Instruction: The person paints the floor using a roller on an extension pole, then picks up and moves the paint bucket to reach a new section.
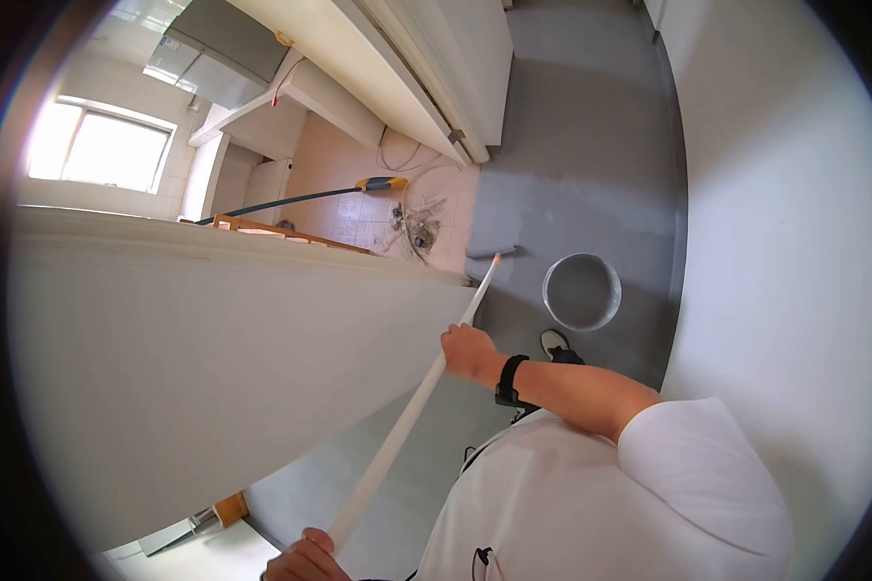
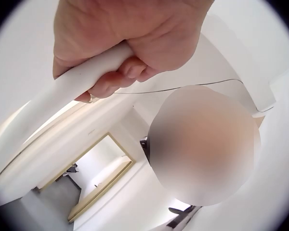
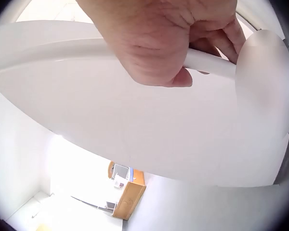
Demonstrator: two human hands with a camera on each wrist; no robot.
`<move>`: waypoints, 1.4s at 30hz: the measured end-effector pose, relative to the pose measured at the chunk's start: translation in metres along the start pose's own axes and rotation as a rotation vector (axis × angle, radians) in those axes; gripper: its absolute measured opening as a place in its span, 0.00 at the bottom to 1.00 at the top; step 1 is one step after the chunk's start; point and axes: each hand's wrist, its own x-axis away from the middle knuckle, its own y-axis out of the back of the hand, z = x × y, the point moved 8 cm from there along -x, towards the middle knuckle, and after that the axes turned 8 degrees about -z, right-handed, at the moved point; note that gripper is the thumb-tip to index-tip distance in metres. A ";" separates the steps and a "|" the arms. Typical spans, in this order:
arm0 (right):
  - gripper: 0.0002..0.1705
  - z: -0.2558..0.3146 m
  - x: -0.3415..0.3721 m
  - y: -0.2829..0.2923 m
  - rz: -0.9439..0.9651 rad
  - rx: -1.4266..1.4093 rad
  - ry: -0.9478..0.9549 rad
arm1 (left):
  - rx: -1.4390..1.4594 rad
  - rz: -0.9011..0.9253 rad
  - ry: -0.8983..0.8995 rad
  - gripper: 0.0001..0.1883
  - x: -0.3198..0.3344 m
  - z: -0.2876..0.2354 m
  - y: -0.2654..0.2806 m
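A long white pole [image 1: 392, 441] runs diagonally through the head view, with a grey roller [image 1: 502, 252] at its far end. The roller lies on the grey floor [image 1: 581, 126], beside the edge of pinkish tiles. My right hand [image 1: 470, 351] grips the pole partway along. Lower left, my left hand [image 1: 305, 560] holds it near the body. In the left wrist view, the fingers of my left hand [image 2: 130, 38] curl round the pole [image 2: 62, 91]. Thumb and fingers of my right hand [image 3: 159, 43] wrap the pole [image 3: 212, 63] in the right wrist view.
A round bucket [image 1: 581, 290] with grey contents stands right of the roller, near my shoe [image 1: 555, 341]. A pale wall [image 1: 794, 242] rises at right, and a white partition [image 1: 213, 368] at left. Beyond it, a yellow-and-black tool [image 1: 383, 183] and cables lie in the tiled room.
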 end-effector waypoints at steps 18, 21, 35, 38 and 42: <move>0.12 -0.095 -0.015 0.112 -0.281 0.099 0.080 | 0.030 0.149 -0.049 0.22 -0.007 0.016 -0.093; 0.11 -0.144 0.009 0.125 -0.335 0.092 0.099 | -0.020 0.405 -0.016 0.22 -0.014 0.028 -0.154; 0.12 -0.212 0.044 0.232 -0.537 -0.144 -0.157 | 0.024 0.270 -0.097 0.14 -0.018 0.107 -0.279; 0.10 -0.186 0.081 0.204 -0.503 -0.104 -0.134 | -0.137 0.213 -0.019 0.18 0.019 0.079 -0.260; 0.10 -0.100 0.141 0.197 -0.593 -0.076 -0.019 | 0.055 0.216 -0.034 0.19 0.057 0.004 -0.205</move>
